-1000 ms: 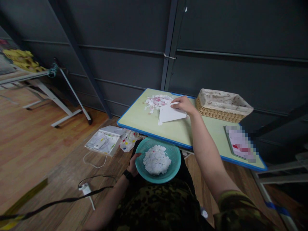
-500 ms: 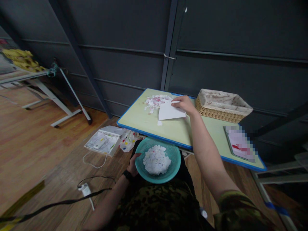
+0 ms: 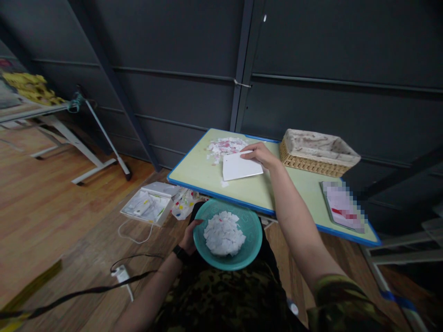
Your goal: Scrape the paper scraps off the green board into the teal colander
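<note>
My right hand (image 3: 258, 154) pinches the upper edge of a stiff white card (image 3: 240, 169), held low over the light green table (image 3: 190, 172). Just behind the card lies a spread pile of torn paper scraps (image 3: 224, 146), white with some pinkish red. A small scrap shows at the card's lower left corner. My left hand (image 3: 190, 237) grips the left rim of a green plastic basin (image 3: 254, 237) on my lap, its fingers partly hidden under it. Inside the basin is a heap of white paper scraps (image 3: 224, 234).
A lined wicker basket (image 3: 311, 161) stands at the table's back right, with a phone-like slab (image 3: 342, 207), partly pixelated, in front of it. On the floor at left are an open white box (image 3: 147, 205), a plastic bag (image 3: 183, 203) and a power strip (image 3: 122, 277) with cables.
My right hand has drawn the card slightly toward me and to the left, lowering its near edge. The basin has tilted a little and sits slightly nearer to me.
</note>
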Tool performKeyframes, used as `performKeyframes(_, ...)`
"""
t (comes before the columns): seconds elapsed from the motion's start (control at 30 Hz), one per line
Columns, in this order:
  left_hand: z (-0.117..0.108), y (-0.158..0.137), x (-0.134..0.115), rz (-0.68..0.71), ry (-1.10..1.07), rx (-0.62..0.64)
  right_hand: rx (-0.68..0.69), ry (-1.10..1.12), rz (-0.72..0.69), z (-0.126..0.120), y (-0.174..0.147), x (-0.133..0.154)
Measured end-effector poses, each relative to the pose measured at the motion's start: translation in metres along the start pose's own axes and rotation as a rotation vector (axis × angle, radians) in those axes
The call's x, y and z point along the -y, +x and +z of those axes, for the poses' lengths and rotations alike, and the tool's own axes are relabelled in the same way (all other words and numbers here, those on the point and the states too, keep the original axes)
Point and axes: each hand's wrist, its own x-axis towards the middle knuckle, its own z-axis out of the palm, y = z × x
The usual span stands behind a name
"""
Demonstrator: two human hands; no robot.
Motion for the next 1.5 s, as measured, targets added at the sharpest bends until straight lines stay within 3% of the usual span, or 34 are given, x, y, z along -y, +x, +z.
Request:
performKeyframes(0.13, 0.01, -0.014, -0.017, -0.044, 0.047, -0.008, 0.014, -0.07, 0.018, -0.001, 0.002, -0.002)
performKeyframes(0.3, 0.017, -0.024, -0.037, 0.038, 0.114, -0.031, -0.107, -0.063, -0.125, -0.003, 0.006, -0.004)
performKeyframes(0.5, 0.021, -0.032, -0.049, 0.006, 0.159, -0.023, -0.063, -0.095, -0.038, -0.003, 0.005, -0.006)
performKeyframes(0.8, 0.025, -0.039, -0.054, -0.004, 0.16, -0.006, -0.161, -0.13, -0.094, -0.013, 0.008, -0.005)
performKeyframes(1.0, 0.025, -0.039, -0.055, 0.017, 0.162, 0.006, -0.093, -0.158, -0.111, -0.004, 0.007, -0.005)
performKeyframes(1.2, 0.026, -0.038, -0.055, 0.024, 0.18, 0.02, -0.039, -0.048, -0.061, 0.002, 0.009, -0.006)
performKeyframes(1.5, 0.024, -0.037, -0.054, 0.016, 0.149, 0.011, -0.098, -0.016, -0.035, -0.003, 0.007, -0.007)
